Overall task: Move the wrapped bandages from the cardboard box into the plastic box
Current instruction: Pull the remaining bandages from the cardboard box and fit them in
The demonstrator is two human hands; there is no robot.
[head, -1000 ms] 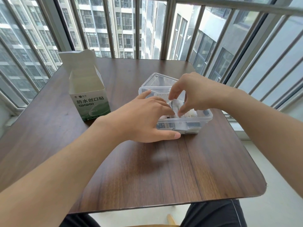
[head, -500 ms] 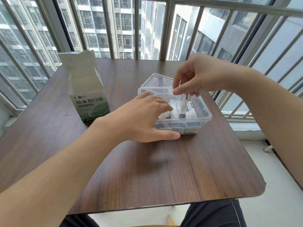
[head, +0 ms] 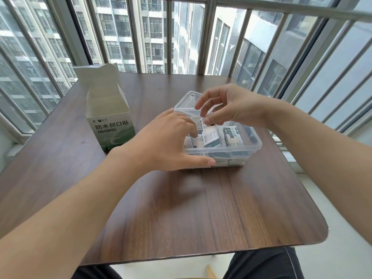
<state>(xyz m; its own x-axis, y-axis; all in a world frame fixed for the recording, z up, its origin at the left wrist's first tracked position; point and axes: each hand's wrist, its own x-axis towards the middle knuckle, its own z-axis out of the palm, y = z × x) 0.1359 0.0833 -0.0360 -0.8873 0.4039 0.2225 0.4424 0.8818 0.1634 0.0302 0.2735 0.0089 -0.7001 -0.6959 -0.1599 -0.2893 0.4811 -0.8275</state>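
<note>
A clear plastic box (head: 252, 147) stands on the wooden table (head: 181, 208), holding several wrapped bandages (head: 233, 135) in white and dark green. My left hand (head: 167, 141) grips the box's near left corner, thumb along its front wall, fingers over the rim. My right hand (head: 227, 105) hovers over the box's left part and pinches one wrapped bandage (head: 210, 135) by its upper end, the strip hanging down into the box. The white and green cardboard box (head: 109, 117) stands open to the left, its inside hidden.
The plastic box's clear lid (head: 189, 97) lies behind it. A metal railing (head: 201, 37) runs along the table's far and right sides. My dark-trousered legs (head: 261, 264) are below the table's near edge.
My right hand rose out of the box, then came back down and left, now holding one wrapped bandage above the others. My left hand stayed on the box.
</note>
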